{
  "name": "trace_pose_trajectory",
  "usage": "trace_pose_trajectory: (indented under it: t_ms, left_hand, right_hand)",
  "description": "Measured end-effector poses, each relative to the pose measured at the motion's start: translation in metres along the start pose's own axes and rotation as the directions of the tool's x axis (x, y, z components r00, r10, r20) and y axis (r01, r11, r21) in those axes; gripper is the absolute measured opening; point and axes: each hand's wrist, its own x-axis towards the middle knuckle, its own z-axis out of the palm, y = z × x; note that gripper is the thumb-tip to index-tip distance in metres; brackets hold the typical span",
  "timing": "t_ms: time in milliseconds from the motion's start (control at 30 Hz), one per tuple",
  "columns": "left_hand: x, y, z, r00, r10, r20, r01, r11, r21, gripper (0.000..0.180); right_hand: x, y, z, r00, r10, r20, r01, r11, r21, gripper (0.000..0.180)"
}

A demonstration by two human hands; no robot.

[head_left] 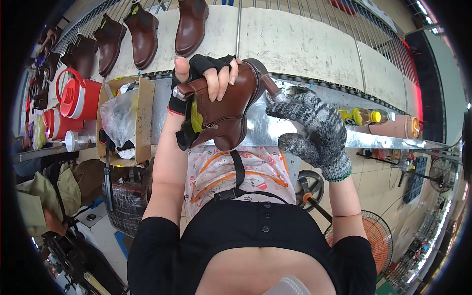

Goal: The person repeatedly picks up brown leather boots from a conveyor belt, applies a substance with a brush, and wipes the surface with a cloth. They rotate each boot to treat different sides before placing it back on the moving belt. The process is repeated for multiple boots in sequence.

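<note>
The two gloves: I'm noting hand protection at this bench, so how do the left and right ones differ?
The left glove is mainly black, while the right glove is a mottled grey, black and white knit with a green cuff edge. The left glove leaves the fingertips bare; the right glove covers its fingers. The left glove is against a brown boot, the right glove to that boot's right. Both are being worn.

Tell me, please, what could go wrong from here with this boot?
The boot is tilted in the left hand, so it might slip. The knitted glove on the right hand looks thick, so it may make a fine grip harder. Bottles are near that hand; a wide sweep could perhaps knock them.
</note>
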Motion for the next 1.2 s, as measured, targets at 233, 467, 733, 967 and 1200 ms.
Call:
trace_pose_trajectory:
  t_ms: [233,467,733,967,1200]
  left_hand:
    - [-0.005,-0.008,0.007,0.986,0.056,-0.157,-0.068,0.995,-0.076,0.082]
    - [-0.002,-0.009,-0.001,0.996,0.062,-0.062,-0.063,0.998,-0.019,0.081]
    - [0.001,-0.006,-0.003,0.999,0.037,-0.032,-0.036,0.999,0.023,0.083]
    - [-0.002,-0.014,-0.01,0.998,0.062,0.029,-0.062,0.998,-0.033,0.084]
    - [-0.001,-0.016,-0.003,0.996,0.08,-0.026,-0.081,0.995,-0.066,0.085]
  right_hand:
    - [0.004,0.006,0.007,0.998,-0.042,-0.037,0.043,0.999,0.029,0.047]
    - [0.006,0.009,0.007,0.999,-0.019,0.026,0.019,1.0,0.012,0.044]
    - [0.005,0.012,0.009,1.0,0.017,0.013,-0.018,1.0,0.011,0.04]
    - [0.007,0.012,0.008,1.0,0.008,0.027,-0.007,0.999,-0.033,0.037]
    - [0.006,0.018,0.009,0.996,-0.092,-0.003,0.092,0.996,-0.014,0.039]
